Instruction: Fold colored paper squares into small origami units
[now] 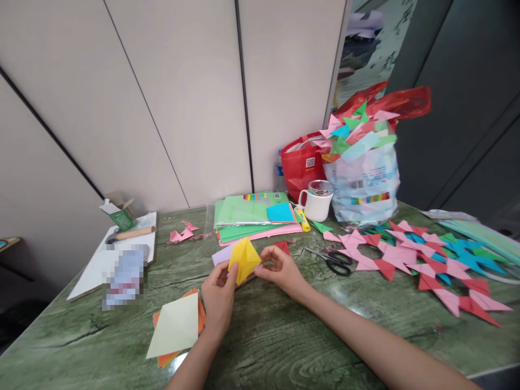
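A yellow sheet of origami paper [245, 260], folded with creases meeting near its middle, is raised above the table in front of me. My left hand [219, 292] grips its lower left edge between thumb and fingers. At the sheet's right corner, the curled fingers of my right hand [282, 271] pinch the edge. Behind the yellow paper, a lilac piece of paper [221, 255] shows in part. Just past my right hand lies a small red paper piece [283, 247]. Left of my left wrist is a stack of pale yellow and orange sheets [174, 327].
Black-handled scissors [339, 262] lie right of my hands, beside joined pink, red and blue folded pieces [400, 254]. Behind stand paper packs [244, 210], a white mug [319, 201] and a bag of folded pieces [361, 179]. A hammer [134, 234] rests on a white board [91, 271] at left.
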The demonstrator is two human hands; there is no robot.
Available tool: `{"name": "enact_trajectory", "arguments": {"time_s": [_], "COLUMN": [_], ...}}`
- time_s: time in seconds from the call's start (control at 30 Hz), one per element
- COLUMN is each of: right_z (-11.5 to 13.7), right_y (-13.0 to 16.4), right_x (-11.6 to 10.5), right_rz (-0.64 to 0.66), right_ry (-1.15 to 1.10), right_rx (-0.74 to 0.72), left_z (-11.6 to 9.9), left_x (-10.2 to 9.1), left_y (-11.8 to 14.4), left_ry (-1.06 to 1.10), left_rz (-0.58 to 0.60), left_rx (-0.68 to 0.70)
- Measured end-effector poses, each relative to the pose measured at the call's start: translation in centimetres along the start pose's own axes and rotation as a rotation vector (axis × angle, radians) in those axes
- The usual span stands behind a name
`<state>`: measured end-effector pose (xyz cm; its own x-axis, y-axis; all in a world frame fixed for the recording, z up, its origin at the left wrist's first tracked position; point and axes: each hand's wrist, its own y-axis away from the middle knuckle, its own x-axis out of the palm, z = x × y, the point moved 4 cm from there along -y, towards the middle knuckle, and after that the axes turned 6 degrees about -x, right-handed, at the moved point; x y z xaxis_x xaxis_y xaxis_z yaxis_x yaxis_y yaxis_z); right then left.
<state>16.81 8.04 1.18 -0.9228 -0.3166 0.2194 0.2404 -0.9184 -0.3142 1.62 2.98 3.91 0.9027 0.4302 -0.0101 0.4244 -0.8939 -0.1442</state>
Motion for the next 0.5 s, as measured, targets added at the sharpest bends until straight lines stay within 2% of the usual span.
{"name": "enact_trajectory", "arguments": {"time_s": [0.13,0.3,0.5], "right_z": [-0.03,0.36,0.75], "right_y": [0.27,0.47,0.57], "right_x": [0.34,0.39,0.22], "right_rz": [0.037,0.080,0.043], "right_ry": [-0.049,0.122,0.309], "right_rx": [-0.021,-0.122,-0.188], "left_z": [0.41,0.51,0.38], "left_x": [0.56,1.08,0.92], "left_y": [-0.03,0.20,0.35], "left_ry": [0.061,-0.018,-0.054], "left_rz": [0.067,0.144,0.100], "left_rx": [-0.097,-0.097,-0.036]}}
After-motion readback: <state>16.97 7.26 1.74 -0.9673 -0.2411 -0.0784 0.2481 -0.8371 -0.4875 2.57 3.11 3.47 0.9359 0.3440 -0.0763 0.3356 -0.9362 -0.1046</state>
